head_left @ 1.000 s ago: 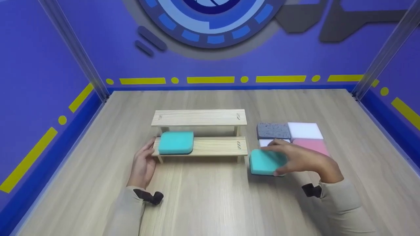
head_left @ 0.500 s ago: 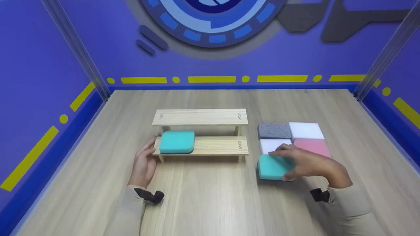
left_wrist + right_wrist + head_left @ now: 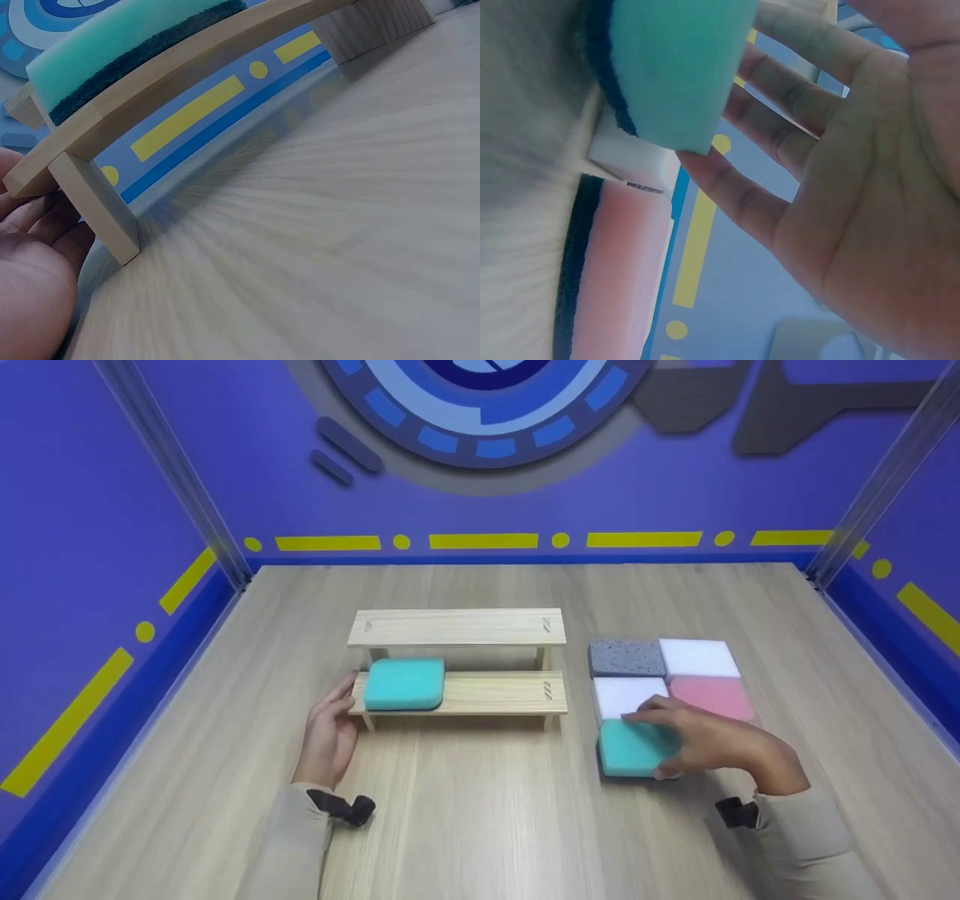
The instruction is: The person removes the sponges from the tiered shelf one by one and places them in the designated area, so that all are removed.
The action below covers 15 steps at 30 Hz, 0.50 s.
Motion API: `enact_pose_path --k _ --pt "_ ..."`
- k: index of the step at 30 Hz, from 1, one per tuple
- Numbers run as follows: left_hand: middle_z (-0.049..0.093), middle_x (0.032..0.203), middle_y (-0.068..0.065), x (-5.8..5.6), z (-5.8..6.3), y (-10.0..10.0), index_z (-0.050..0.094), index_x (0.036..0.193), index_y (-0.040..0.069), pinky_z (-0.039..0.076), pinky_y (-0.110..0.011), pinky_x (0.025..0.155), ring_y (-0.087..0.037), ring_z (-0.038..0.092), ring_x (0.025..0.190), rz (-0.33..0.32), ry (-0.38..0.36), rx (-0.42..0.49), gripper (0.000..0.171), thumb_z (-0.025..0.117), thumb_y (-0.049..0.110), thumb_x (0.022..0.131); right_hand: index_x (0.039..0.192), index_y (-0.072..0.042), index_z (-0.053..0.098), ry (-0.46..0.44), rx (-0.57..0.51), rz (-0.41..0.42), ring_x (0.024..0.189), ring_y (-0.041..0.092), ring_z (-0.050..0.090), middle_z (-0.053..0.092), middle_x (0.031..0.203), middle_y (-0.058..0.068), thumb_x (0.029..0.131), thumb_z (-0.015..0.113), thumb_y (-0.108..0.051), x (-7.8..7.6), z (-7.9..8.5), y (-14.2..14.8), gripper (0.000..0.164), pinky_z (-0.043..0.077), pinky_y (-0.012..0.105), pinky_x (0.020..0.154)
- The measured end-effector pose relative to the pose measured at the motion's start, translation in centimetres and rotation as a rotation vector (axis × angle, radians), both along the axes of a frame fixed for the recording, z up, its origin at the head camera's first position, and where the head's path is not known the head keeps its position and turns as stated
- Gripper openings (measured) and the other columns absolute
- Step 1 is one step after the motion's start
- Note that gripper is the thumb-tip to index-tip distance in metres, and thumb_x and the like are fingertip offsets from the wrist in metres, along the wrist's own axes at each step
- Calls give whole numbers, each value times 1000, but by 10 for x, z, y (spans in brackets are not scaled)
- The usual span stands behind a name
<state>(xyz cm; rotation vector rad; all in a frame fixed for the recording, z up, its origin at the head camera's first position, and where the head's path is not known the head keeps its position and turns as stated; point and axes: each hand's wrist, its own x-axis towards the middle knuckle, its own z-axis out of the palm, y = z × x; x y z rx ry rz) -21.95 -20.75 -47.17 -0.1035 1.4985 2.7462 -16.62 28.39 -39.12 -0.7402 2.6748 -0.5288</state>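
Observation:
My right hand (image 3: 649, 742) lies over a teal sponge (image 3: 628, 751) on the table, right of the wooden rack. Its fingers (image 3: 780, 142) are nearly straight and touch the sponge (image 3: 675, 67), which sits against a white sponge (image 3: 627, 694). A second teal sponge (image 3: 403, 685) lies on the left end of the two-step wooden rack's lower board (image 3: 495, 694). My left hand (image 3: 334, 729) rests open on the table at that board's left end, its fingers (image 3: 34, 217) against the rack leg (image 3: 97, 214), under the sponge (image 3: 112, 45).
Behind the right-hand teal sponge lie a grey sponge (image 3: 626, 658), a white sponge (image 3: 698, 658) and a pink sponge (image 3: 712, 697), packed in a block. The rack's upper board (image 3: 457, 628) carries nothing. Purple walls enclose the wooden tabletop (image 3: 480, 810).
My right hand has slid the teal sponge rightward and toward me, from beside the rack's right leg to the front of the sponge block. The left hand has stayed still.

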Motion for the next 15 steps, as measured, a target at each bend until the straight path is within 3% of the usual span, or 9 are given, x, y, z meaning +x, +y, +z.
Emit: enact_pose_path --k 15 --pt "9 162 -13 1 1 -1 16 150 -7 8 -28 122 -18 6 149 -5 -4 -4 56 27 -8 94 136 -17 54 26 18 -7 116 29 46 50 129 11 70 83 -20 4 -9 6 72 47 53 95"
